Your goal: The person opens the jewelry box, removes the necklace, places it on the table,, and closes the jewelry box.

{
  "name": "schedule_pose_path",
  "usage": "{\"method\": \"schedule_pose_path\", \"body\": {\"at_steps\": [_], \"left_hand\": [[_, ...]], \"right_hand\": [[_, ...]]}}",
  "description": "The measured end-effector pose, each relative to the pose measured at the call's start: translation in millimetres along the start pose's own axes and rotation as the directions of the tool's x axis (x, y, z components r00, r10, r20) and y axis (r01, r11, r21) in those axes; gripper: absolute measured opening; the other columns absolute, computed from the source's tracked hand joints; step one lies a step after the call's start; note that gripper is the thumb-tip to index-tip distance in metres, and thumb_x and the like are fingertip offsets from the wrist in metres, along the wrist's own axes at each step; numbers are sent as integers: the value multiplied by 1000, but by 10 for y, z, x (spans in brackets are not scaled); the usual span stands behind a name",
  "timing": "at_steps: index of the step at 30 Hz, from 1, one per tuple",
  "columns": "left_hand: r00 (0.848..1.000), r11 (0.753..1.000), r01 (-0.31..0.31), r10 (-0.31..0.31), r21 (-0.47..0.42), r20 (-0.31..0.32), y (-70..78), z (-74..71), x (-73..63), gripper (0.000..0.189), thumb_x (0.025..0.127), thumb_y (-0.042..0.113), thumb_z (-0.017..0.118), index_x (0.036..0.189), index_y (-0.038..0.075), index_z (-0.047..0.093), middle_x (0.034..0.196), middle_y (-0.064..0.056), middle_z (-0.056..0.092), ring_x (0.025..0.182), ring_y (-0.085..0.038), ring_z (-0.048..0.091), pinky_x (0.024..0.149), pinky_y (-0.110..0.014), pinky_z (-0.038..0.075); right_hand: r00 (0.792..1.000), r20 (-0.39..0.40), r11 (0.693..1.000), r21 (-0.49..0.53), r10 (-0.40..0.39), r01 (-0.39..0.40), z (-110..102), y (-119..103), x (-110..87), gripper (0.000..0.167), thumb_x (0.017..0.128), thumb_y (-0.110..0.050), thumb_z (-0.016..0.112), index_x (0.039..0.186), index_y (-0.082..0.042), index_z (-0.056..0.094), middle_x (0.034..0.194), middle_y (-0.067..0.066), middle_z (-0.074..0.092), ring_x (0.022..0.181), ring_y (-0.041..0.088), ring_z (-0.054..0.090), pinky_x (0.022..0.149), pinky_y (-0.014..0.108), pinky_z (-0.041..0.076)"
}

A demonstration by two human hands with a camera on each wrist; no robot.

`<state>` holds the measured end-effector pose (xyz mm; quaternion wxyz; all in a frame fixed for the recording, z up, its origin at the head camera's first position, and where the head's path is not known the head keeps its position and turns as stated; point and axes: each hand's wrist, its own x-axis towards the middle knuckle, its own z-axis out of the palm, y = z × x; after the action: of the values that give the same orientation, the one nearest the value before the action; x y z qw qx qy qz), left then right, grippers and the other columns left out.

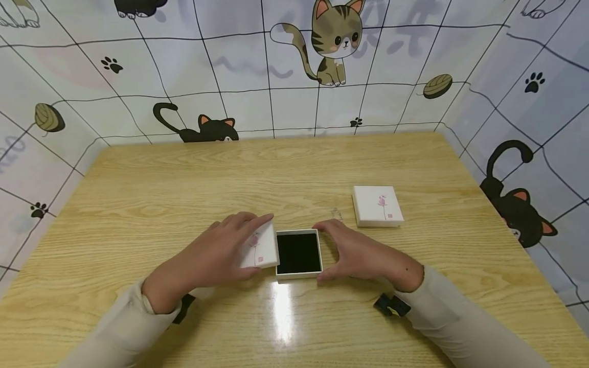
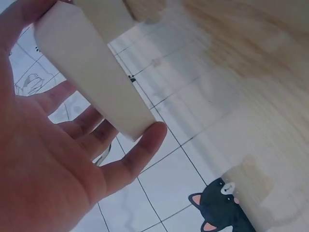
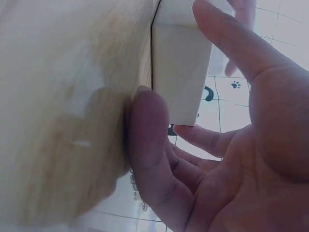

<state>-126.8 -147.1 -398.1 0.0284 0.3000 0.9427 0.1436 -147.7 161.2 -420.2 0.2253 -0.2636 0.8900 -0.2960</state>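
My left hand [image 1: 209,253] holds a white box lid [image 1: 267,248] with a pink flower print, fingers at its far edge and thumb at its near edge. In the left wrist view, the lid [image 2: 91,67] is gripped between thumb and fingers, its side wall showing. Right beside the lid, the white box base [image 1: 299,275] lies on the table with its black interior uncovered. The right hand [image 1: 359,253] grips this base at its right end, one fingertip at each corner. In the right wrist view, the base's pale wall [image 3: 176,72] sits between those fingers.
A second white box [image 1: 377,207] with the same flower print stands covered at the back right. Near the right fingertips lies a thin silvery chain [image 1: 337,213]. Cat-patterned cloth walls [image 1: 244,66] border the wooden table [image 1: 193,179] at the back and sides.
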Motion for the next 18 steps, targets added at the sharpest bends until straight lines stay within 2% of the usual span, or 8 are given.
{"method": "schedule_pose_path", "body": {"at_steps": [4, 9, 18], "left_hand": [[1000, 1000, -17, 17, -18, 15, 71, -15, 62, 96, 76, 50, 82, 156, 32, 31, 141, -3, 50, 113, -20, 56, 92, -45, 47], [999, 999, -26, 27, -40, 30, 170, 11, 155, 96, 77, 52, 81, 157, 33, 31, 142, -2, 50, 118, -20, 55, 95, -46, 46], [993, 996, -82, 85, -44, 87, 356, 93, 353, 96, 76, 53, 81, 156, 29, 33, 143, 0, 49, 123, -20, 54, 94, -47, 48]], "right_hand": [[1000, 3, 1000, -1, -6, 6, -2, -3, 4, 104, 73, -40, 89, 152, -7, 32, 153, 12, 37, 137, 28, 45, 110, 49, 40], [1000, 0, 1000, -10, -9, 9, -5, -2, 9, 102, 73, -35, 90, 151, -5, 32, 154, 12, 36, 135, 27, 46, 111, 48, 40], [1000, 0, 999, -43, -13, 13, -2, 0, 5, 98, 73, -44, 88, 148, -5, 37, 153, 11, 37, 134, 27, 48, 110, 47, 41]]}}
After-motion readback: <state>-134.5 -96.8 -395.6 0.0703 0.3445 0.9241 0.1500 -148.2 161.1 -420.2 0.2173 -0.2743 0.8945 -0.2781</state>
